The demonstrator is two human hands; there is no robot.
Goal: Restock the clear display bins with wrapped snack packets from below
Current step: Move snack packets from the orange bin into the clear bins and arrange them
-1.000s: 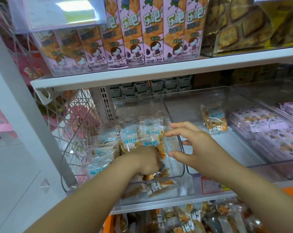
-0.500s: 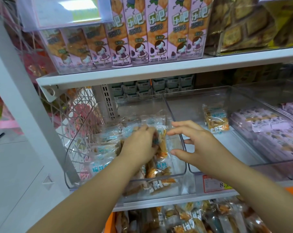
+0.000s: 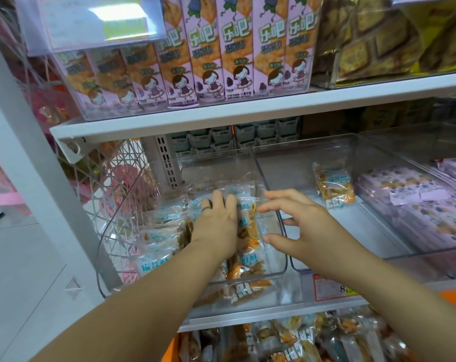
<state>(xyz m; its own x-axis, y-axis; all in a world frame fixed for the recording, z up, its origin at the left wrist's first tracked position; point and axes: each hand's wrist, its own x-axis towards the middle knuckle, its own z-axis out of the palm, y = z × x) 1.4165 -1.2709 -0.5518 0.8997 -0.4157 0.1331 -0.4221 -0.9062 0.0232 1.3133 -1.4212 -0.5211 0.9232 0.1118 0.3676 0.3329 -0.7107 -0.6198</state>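
White shop shelving fills the frame. At lower centre, your left hand (image 3: 216, 220) rests flat-fingered on the wrapped snack packets (image 3: 153, 235) piled in the left clear bin (image 3: 283, 267). Your right hand (image 3: 305, 226), fingers spread, holds nothing beside it. A lone packet (image 3: 335, 188) lies in the middle bin (image 3: 294, 165), right of centre.

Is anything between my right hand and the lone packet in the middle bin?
Nothing visible: the right hand hovers open over the left wall of the bin, and bare floor runs on to the packet.
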